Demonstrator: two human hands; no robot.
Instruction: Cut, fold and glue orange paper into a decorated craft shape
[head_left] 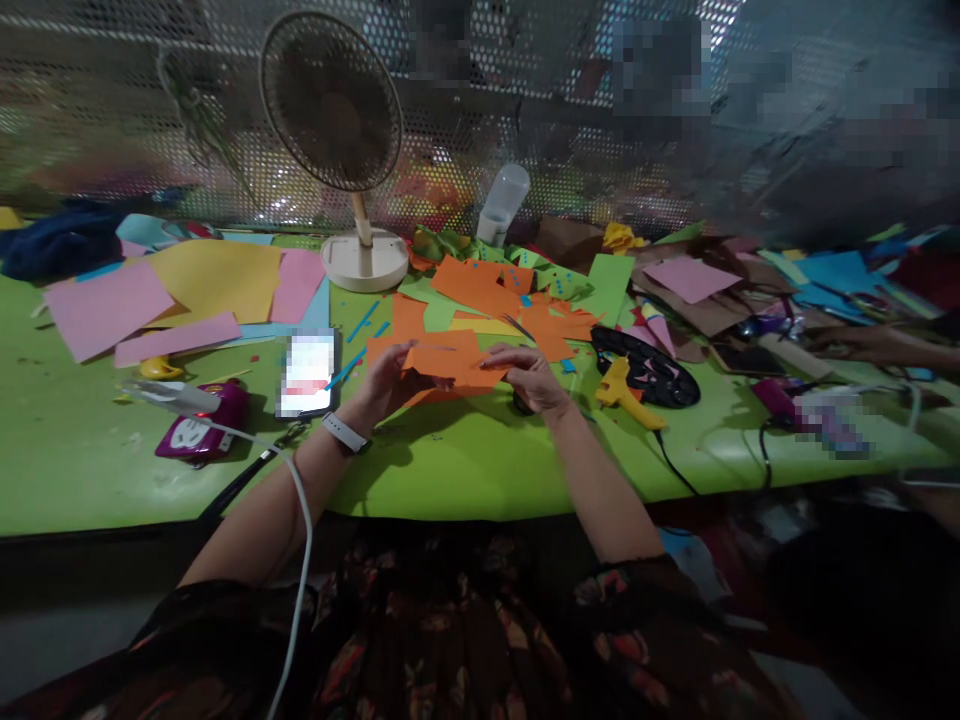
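Observation:
A piece of orange paper (pixel 457 362) is held up between my two hands over the table. My left hand (pixel 390 380), with a light watch strap on its wrist, grips the paper's left side, the fingers partly behind it. My right hand (pixel 529 378) is closed at the right edge, thumb and fingertips pinching the paper. A dark object (pixel 523 404) shows just under my right hand; its kind is unclear. More orange sheets (pixel 480 285) and scraps lie just beyond, with blue strips (pixel 363 322) to the left.
Left of my hands are a lit phone (pixel 306 372) and a purple power socket (pixel 206 425) with a white cable. On the right lie a yellow glue gun (pixel 624 393) and a black tray (pixel 652 368). A fan (pixel 365 260) stands behind. Another person's arm (pixel 862 347) reaches in at far right.

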